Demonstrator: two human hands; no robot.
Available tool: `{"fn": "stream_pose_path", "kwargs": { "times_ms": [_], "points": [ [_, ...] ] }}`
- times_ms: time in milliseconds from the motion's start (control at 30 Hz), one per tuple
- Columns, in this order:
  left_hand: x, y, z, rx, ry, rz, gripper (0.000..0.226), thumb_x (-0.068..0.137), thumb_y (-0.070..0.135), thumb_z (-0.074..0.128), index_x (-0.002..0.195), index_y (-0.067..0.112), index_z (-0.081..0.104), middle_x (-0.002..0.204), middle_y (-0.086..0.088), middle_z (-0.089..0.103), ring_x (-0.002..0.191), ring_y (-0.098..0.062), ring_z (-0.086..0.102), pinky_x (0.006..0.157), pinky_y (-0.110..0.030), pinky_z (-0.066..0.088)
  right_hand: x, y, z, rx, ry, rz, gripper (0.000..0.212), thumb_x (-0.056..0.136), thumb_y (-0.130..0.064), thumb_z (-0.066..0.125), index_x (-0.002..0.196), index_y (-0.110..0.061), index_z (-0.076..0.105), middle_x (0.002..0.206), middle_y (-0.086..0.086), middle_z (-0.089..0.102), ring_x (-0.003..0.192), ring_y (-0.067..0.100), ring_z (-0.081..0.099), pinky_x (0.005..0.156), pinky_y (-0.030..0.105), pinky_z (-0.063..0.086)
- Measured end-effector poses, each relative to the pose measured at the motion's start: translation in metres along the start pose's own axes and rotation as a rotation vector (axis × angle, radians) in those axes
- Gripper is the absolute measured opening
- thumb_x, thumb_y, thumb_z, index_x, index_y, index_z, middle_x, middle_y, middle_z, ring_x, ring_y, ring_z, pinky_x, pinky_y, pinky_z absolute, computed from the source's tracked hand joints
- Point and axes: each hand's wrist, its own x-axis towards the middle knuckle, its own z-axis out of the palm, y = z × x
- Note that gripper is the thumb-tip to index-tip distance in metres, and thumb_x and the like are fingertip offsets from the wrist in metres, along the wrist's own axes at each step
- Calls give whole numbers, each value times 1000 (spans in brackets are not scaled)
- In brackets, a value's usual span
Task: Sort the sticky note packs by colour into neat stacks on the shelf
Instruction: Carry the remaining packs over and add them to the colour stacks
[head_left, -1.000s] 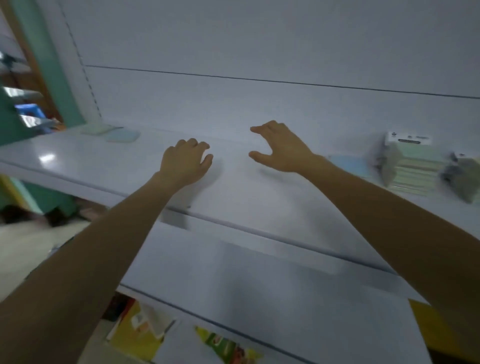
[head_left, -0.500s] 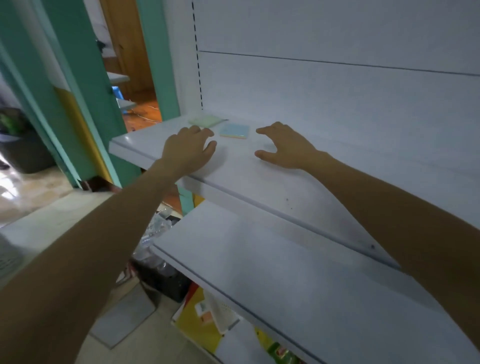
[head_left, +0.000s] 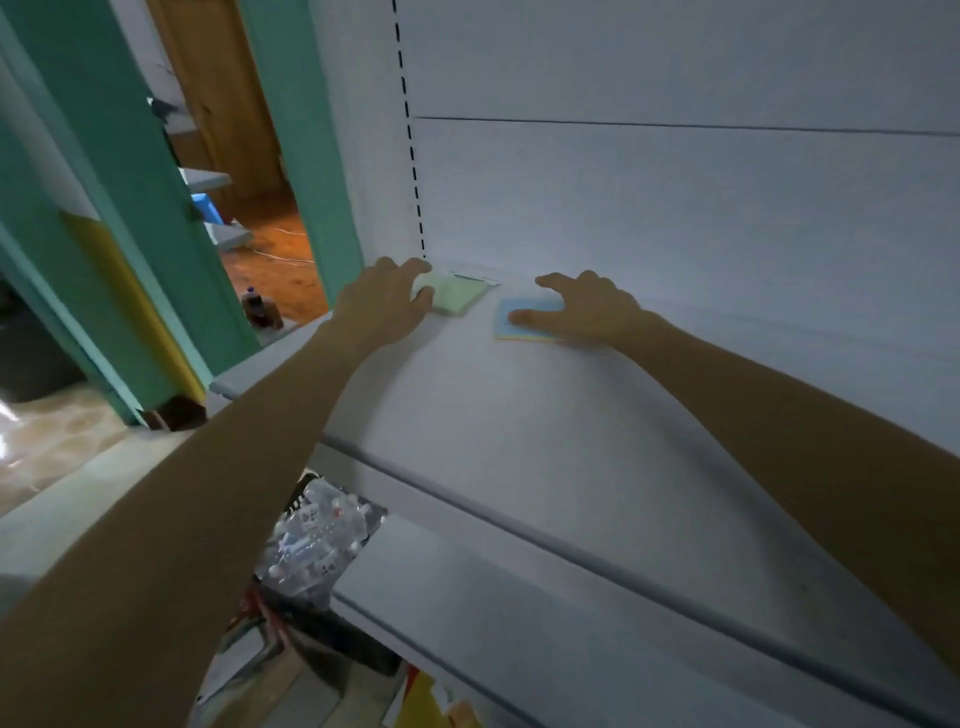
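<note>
Left hand clasps a square green pack; right hand (fingers spread) presses a flat blue pack on the smooth shelf.

No legible text anywhere. Green sticky note pack has a strip with dark markings along its far edge, too blurred to read. Clear bag of small bottles below the shelf shows label patches with dark print, too small to make out.
</note>
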Motion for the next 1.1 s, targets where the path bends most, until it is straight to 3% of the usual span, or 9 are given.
{"fn": "stream_pose_path", "kwargs": {
  "times_ms": [133,233,433,533,633,700,800,967,1100],
  "points": [
    [37,-13,11,42,-167,-26,59,90,61,24,141,32,28,142,-18,42,130,-38,39,108,-46,31,5,-7,3,-70,-58,119,89,66,-77,50,138,-29,30,143,10,40,131,32,38,107,41,31],
    [50,-12,16,14,-256,24,63,87,65,31,141,34,27,146,-14,40,132,-37,38,109,-44,30,3,-14,4,-14,-47,154,83,70,-71,55,136,-24,35,143,4,43,130,28,40,104,39,34],
    [63,-15,9,-207,-348,182,74,80,43,64,142,22,30,153,-5,31,139,-26,31,112,-34,25,-9,-28,13,246,118,140,71,74,-41,71,134,-16,40,137,10,45,124,25,46,98,31,37],
    [65,-14,4,-294,-359,215,81,70,32,75,140,18,36,150,-7,33,137,-26,31,111,-33,27,-18,-34,18,332,227,120,71,73,-29,74,134,-17,40,139,13,34,125,23,42,100,27,34],
    [66,-11,-1,-434,-415,121,66,76,14,70,135,25,43,145,-5,35,130,-27,37,93,-37,43,-28,-35,22,408,295,118,67,75,-19,73,134,-18,40,139,14,23,127,19,34,91,9,26],
    [66,-11,-3,-473,-469,69,58,77,9,66,129,28,49,136,-4,41,117,-25,44,79,-32,41,-31,-30,23,458,323,117,66,74,-16,73,132,-20,42,138,14,25,128,19,32,88,4,21],
    [63,-12,-8,-480,-465,53,40,80,6,53,113,27,58,109,-2,46,96,-22,43,72,-29,38,-33,-22,21,515,314,118,64,73,-14,75,130,-17,46,135,9,42,116,14,43,89,10,29],
    [63,-18,-8,-711,-397,55,39,86,4,46,119,20,59,108,-3,46,96,-18,45,66,-22,38,-38,-17,16,670,374,180,42,85,-2,51,125,-14,51,132,9,48,98,16,48,74,20,43],
    [58,-18,0,-925,-359,95,47,86,-4,48,128,14,51,97,-4,49,81,-15,50,62,-18,42,-39,-12,4,675,412,165,46,84,1,47,126,-17,52,134,8,48,110,18,48,90,26,42]
  ]
}}
